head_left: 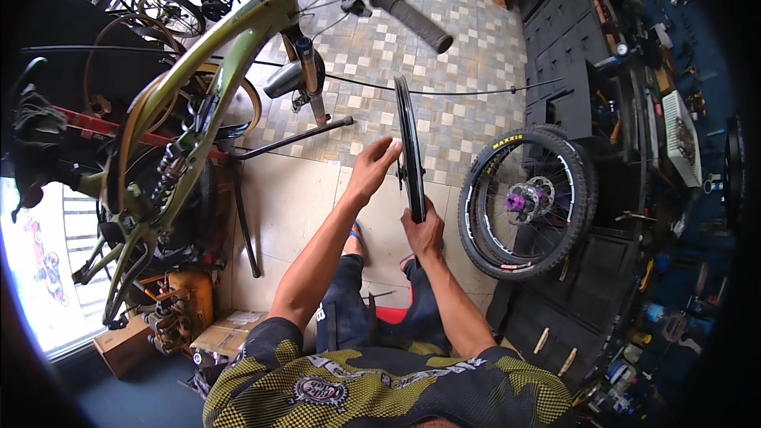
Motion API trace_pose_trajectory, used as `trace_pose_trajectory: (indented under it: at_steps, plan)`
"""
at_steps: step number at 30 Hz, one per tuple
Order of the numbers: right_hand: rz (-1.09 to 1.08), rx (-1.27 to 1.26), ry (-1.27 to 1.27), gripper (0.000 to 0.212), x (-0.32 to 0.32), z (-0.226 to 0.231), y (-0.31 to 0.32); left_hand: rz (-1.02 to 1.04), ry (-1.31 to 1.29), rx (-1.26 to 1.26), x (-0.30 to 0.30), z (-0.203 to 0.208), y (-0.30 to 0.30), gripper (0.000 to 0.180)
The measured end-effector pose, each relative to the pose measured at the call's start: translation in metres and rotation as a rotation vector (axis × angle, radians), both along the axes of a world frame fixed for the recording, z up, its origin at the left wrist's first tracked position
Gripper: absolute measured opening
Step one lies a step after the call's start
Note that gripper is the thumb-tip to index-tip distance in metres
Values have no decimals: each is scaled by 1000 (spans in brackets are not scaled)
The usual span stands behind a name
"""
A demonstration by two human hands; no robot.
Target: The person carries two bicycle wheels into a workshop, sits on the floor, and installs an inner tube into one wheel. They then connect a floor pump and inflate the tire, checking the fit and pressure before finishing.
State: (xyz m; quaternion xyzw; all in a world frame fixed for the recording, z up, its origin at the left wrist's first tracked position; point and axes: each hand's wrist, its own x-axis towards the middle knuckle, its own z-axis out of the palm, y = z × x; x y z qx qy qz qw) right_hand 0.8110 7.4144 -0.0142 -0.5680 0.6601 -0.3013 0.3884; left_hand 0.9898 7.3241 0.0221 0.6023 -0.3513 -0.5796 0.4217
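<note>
far left of you: green bike frame [226, 59], no wheel in its fork. your left hand [374, 168] is open, fingers extended, just beside the left face of the bare wheel [411, 150]; can't tell if the fingertips touch it. that wheel is upright, edge-on, in front of you, over the tiled floor [309, 190]. your right hand [424, 230] grips its near end. right of that: tyred wheel [517, 203] with purple hub, beside the black cabinet [555, 55].
</note>
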Motion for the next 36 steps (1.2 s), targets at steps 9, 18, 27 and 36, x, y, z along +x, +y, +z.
trace_pose_trajectory:
  at_steps: [9, 18, 27, 36]
  plan:
    - [54, -150, -118, 53, 30, -159, 93, 44, 84, -28, 9, -139, -42, 28]
    - [261, -166, 11, 76, 18, -237, 180, 20, 79, -138, -9, -144, 86, 23]
    - [239, -59, -425, 64, -72, -183, 181, 18, -146, -448, -25, -156, 273, 22]
    - [262, 83, -1110, 124, -78, 19, 36, -184, -459, -848, -94, -239, 426, 74]
